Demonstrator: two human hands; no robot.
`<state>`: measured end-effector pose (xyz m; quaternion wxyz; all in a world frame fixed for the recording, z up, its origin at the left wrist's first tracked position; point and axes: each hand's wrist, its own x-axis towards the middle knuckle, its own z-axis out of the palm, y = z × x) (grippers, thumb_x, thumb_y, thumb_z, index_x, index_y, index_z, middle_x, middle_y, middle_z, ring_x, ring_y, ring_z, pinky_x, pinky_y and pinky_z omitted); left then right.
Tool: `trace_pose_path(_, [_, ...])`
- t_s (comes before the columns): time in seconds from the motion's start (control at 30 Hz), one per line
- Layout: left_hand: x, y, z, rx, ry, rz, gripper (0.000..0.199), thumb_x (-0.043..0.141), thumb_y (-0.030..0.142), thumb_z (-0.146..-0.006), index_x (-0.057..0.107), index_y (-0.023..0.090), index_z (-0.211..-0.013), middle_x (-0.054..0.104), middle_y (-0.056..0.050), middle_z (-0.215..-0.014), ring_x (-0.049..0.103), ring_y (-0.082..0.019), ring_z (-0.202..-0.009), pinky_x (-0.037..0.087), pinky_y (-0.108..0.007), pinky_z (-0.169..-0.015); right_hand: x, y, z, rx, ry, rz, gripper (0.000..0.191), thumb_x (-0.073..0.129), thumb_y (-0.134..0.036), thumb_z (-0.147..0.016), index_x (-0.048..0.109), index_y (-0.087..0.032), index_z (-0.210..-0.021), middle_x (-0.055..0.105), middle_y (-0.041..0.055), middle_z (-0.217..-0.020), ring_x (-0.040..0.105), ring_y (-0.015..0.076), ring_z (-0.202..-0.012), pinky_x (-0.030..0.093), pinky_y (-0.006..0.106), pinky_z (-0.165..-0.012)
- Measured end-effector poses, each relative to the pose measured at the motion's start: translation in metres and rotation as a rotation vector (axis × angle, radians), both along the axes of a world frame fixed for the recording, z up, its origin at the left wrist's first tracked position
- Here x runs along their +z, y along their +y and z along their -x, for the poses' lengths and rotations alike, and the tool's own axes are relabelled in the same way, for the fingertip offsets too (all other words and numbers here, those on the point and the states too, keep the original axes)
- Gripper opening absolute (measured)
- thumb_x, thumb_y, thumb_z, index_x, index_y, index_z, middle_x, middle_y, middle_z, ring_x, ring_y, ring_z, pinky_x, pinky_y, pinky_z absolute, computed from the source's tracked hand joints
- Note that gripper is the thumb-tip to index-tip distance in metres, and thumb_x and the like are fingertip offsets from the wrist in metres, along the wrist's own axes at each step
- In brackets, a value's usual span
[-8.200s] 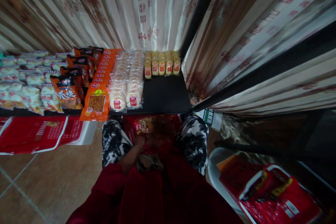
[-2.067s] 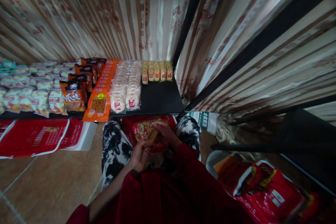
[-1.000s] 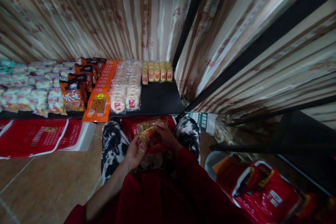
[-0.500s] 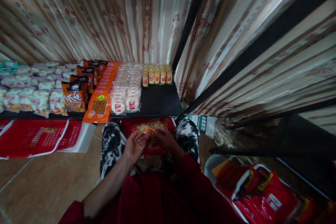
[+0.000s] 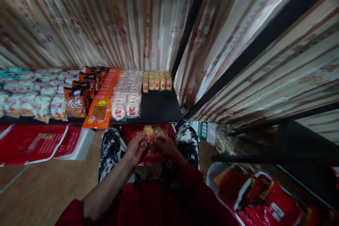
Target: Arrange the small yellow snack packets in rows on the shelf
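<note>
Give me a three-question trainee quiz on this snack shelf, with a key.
1. Directly left of the round white plastic-wrapped snacks lies: A, a flat orange plastic bag; B, a beige curtain; C, yellow packs.
2. True or false: that bag stops short of the front edge of the black shelf.
3. Complete: the bare left hand and right hand flank a small yellow plastic-wrapped pack above a red plastic ____.

Key: 1 A; 2 false, it overhangs; 3 basket.
</note>
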<state>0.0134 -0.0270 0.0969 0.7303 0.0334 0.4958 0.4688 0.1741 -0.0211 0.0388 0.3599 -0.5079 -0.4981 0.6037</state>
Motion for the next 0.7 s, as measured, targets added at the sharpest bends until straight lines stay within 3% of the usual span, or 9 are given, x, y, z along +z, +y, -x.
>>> trace_pose_path(0.17, [0.010,0.007,-0.004,-0.069,0.102,-0.050,0.016,0.051,0.005,-0.078,0.062,0.011,-0.089,0.063,-0.002,-0.066,0.057,-0.005,-0.050,0.041,-0.013,-0.047,0.010,0.005,0.002,-0.034,-0.040,-0.063,0.027,0.064,-0.044,-0.068,0.056,-0.019,-0.076,0.064,0.0002,-0.074,0.061,0.0159,-0.072,0.048,0.030,-0.072])
trace_pose_path(0.4, [0.023,0.021,-0.011,-0.096,0.170,-0.142,0.017,0.056,0.004,-0.067,0.066,0.011,-0.079,0.064,-0.001,-0.063,0.052,-0.003,-0.047,0.039,-0.014,-0.048,0.036,0.013,0.004,-0.020,-0.001,-0.143,0.023,0.062,-0.034,-0.070,0.059,-0.021,-0.089,0.068,0.0023,-0.082,0.063,0.0161,-0.077,0.050,0.031,-0.076])
trace_pose_path(0.7, [0.024,0.046,-0.021,-0.090,0.283,-0.260,0.024,0.055,0.006,-0.066,0.066,0.011,-0.088,0.064,-0.001,-0.063,0.048,-0.004,-0.046,0.036,-0.015,-0.046,0.038,0.037,0.005,-0.121,-0.069,-0.221,0.024,0.058,-0.034,-0.074,0.059,-0.019,-0.092,0.069,0.0060,-0.088,0.064,0.0169,-0.078,0.051,0.032,-0.076])
